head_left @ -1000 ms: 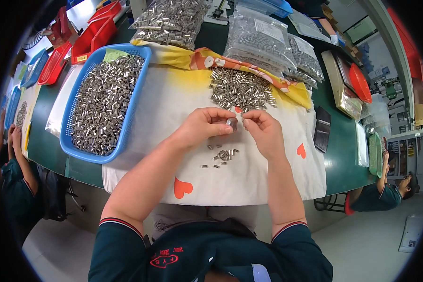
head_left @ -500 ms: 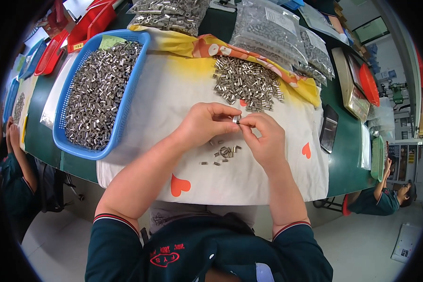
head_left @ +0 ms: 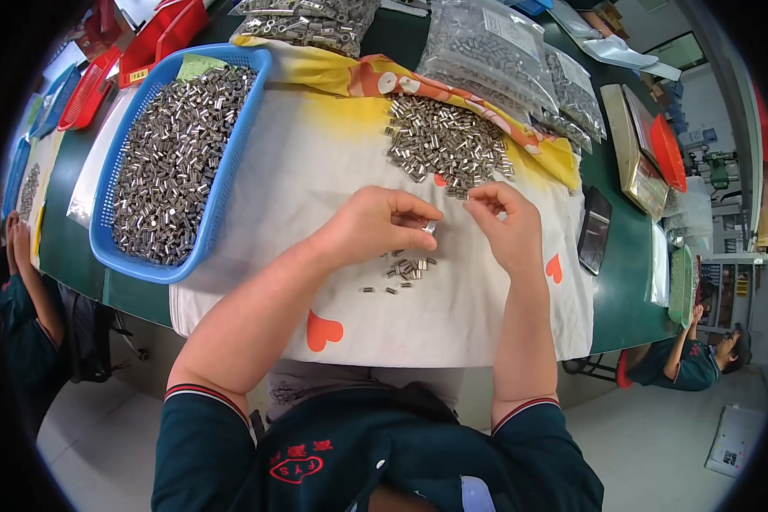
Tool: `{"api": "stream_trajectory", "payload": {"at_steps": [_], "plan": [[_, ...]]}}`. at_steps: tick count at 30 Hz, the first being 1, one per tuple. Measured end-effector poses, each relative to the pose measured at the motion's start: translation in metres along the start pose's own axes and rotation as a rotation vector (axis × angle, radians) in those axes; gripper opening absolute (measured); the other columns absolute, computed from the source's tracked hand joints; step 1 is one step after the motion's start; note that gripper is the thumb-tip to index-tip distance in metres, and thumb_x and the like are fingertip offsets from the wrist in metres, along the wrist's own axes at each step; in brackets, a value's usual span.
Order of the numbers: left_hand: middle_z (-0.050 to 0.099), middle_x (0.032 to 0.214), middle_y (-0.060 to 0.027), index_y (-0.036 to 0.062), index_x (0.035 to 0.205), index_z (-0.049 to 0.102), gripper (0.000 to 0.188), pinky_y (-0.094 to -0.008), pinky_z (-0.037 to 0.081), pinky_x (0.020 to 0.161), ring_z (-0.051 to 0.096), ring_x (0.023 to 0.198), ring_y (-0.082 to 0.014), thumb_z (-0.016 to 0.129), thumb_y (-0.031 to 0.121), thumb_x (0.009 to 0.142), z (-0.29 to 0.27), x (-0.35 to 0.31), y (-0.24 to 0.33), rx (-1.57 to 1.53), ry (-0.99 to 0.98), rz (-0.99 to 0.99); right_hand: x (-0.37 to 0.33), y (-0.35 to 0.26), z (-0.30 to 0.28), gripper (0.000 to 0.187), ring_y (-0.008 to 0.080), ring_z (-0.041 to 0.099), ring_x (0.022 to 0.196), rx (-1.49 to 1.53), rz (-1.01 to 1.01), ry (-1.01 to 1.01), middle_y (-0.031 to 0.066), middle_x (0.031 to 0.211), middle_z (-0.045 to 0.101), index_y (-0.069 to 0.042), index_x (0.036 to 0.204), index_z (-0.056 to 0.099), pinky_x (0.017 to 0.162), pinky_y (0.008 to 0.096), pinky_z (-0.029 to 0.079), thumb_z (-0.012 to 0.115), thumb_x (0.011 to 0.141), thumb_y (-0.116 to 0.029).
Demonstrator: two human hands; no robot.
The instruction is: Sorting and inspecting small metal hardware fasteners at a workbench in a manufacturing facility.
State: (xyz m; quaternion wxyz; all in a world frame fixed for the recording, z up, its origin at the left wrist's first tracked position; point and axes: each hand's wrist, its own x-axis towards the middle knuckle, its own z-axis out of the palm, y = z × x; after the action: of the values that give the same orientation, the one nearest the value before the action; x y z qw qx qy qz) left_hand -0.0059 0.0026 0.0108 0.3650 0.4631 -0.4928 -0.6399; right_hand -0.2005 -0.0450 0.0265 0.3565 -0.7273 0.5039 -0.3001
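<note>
I judge it unfinished: left hand (head_left: 369,224) pinches a silver piece (head_left: 431,228), right hand's (head_left: 512,226) grip I can't tell, large pile (head_left: 446,141) remains, small cluster (head_left: 412,269) lies apart.

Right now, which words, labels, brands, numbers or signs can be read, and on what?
Dark green shirt: red lettering, partly readable, not copied here.
Large clear bag: white label, print too small.
Smaller clear bag: white label, unreadably small.
Red bin: yellow tag, marks too small.
Blue basket: pale green slip, any writing unreadable.

Left grip (head_left: 374,226) in a pinch, right grip (head_left: 510,226) curled, forearms (head_left: 269,294) bare
</note>
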Motion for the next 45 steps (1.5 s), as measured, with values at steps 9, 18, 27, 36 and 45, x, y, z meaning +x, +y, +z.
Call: {"api": "stream_trajectory", "payload": {"at_steps": [9, 18, 27, 36, 45], "plan": [[0.061, 0.084, -0.0036, -0.0006, 0.099, 0.060, 0.029, -0.0211, 0.047, 0.068, 0.056, 0.074, -0.0068, 0.068, 0.006, 0.072, -0.001, 0.003, -0.008, -0.047, -0.022, 0.016, 0.004, 0.012, 0.024, 0.005, 0.0248, 0.053, 0.075, -0.454, -0.250, 0.052, 0.0074, 0.074, 0.056, -0.006, 0.074, 0.061, 0.068, 0.0344, 0.043, 0.059, 0.070, -0.007], [0.060, 0.087, -0.0025, -0.0002, 0.100, 0.060, 0.029, -0.0206, 0.046, 0.071, 0.055, 0.077, -0.0064, 0.067, 0.006, 0.073, -0.004, 0.008, -0.011, -0.180, 0.020, 0.048, -0.006, -0.006, 0.020, 0.007, 0.0173, 0.055, 0.074, 0.085, -0.031, -0.038, 0.0070, 0.078, 0.057, -0.003, 0.079, 0.060, 0.067, 0.0268, 0.044, 0.058, 0.073, -0.001], [0.062, 0.085, -0.0038, -0.0014, 0.100, 0.060, 0.030, -0.0203, 0.047, 0.069, 0.057, 0.076, -0.0076, 0.068, 0.006, 0.072, -0.003, 0.008, -0.014, -0.187, 0.033, 0.041, -0.015, -0.019, 0.019, 0.009, 0.0147, 0.055, 0.066, 0.049, -0.167, -0.102, 0.0052, 0.073, 0.058, -0.002, 0.079, 0.060, 0.059, 0.0253, 0.045, 0.061, 0.069, 0.000], [0.063, 0.086, -0.0062, -0.0013, 0.099, 0.061, 0.031, -0.0221, 0.047, 0.068, 0.057, 0.076, -0.0086, 0.069, 0.008, 0.070, -0.002, 0.007, -0.015, -0.086, 0.086, 0.061, -0.011, -0.015, 0.013, 0.009, 0.0157, 0.056, 0.064, 0.029, -0.189, -0.158, 0.0048, 0.072, 0.059, -0.002, 0.079, 0.060, 0.057, 0.0263, 0.044, 0.061, 0.070, -0.003], [0.063, 0.083, -0.0049, 0.0000, 0.099, 0.061, 0.031, -0.0224, 0.047, 0.069, 0.057, 0.074, -0.0080, 0.069, 0.006, 0.070, 0.003, 0.002, -0.005, 0.065, 0.020, 0.030, 0.010, 0.011, 0.015, 0.009, 0.0194, 0.055, 0.071, -0.297, -0.199, 0.105, 0.0069, 0.075, 0.058, -0.005, 0.080, 0.062, 0.064, 0.0292, 0.043, 0.060, 0.072, -0.007]]}}
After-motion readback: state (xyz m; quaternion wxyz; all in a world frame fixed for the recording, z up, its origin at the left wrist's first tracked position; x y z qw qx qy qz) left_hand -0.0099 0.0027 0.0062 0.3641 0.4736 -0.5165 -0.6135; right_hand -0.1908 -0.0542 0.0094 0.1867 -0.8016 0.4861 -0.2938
